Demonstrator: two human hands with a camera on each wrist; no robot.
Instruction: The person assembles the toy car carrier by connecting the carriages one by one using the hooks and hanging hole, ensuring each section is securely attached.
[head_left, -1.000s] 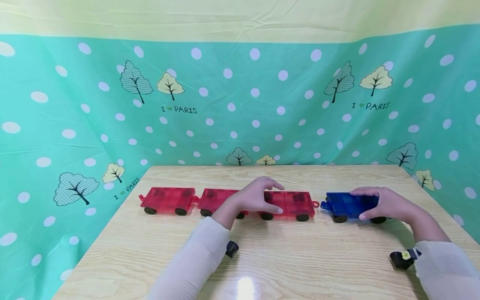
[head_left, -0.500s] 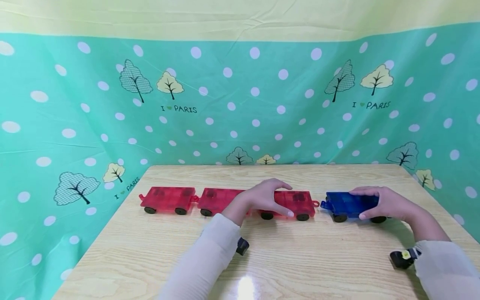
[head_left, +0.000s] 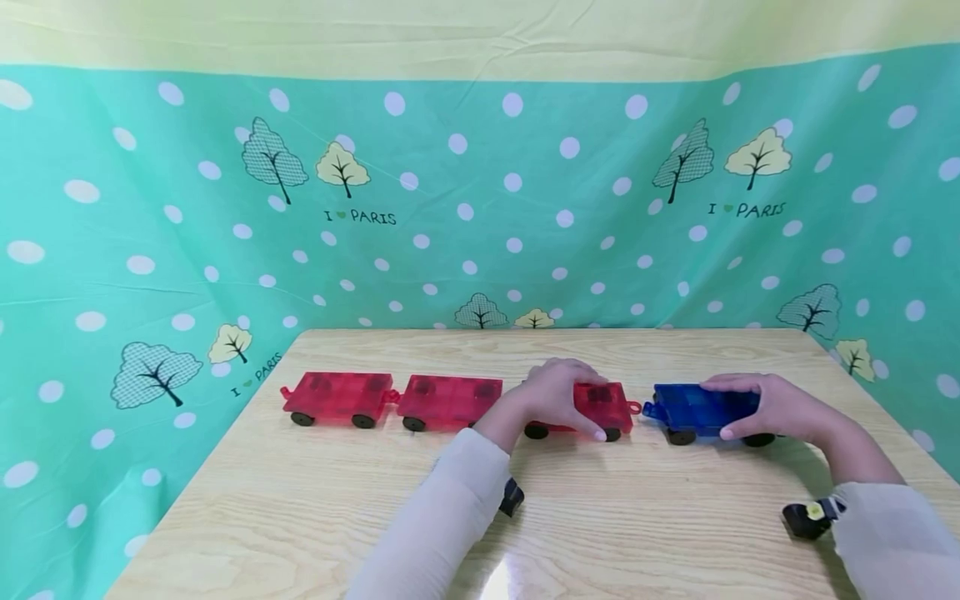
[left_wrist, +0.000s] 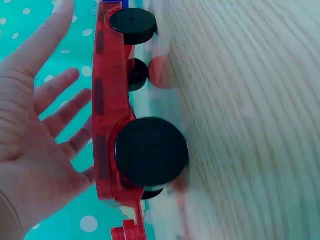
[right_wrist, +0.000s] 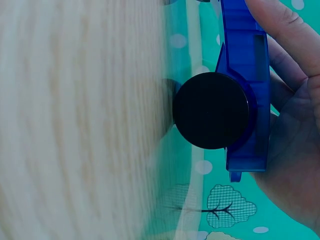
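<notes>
A blue toy train car (head_left: 684, 408) with black wheels stands on the right side of the table. My right hand (head_left: 783, 410) grips it over the top, thumb along the near side and fingers at the far edge. To its left stands a translucent red toy train car (head_left: 619, 402), its ring coupler close to the blue car's hook. Over that red car my left hand (head_left: 553, 395) arches, with the thumb near its front edge. In the left wrist view the thumb and spread fingers (left_wrist: 59, 117) look relaxed beside the car's top, not clasped round it.
Two more red cars, a middle one (head_left: 442, 402) and a far-left one (head_left: 343, 396), stand in the same row, with a coupler between them. The wooden table (head_left: 637, 525) ends at a green dotted cloth (head_left: 510, 208) behind. Black cameras are strapped to both wrists.
My left hand has moved to the right along the third red car, its thumb now nearer the front right wheel. The right hand and all the cars have stayed in place.
</notes>
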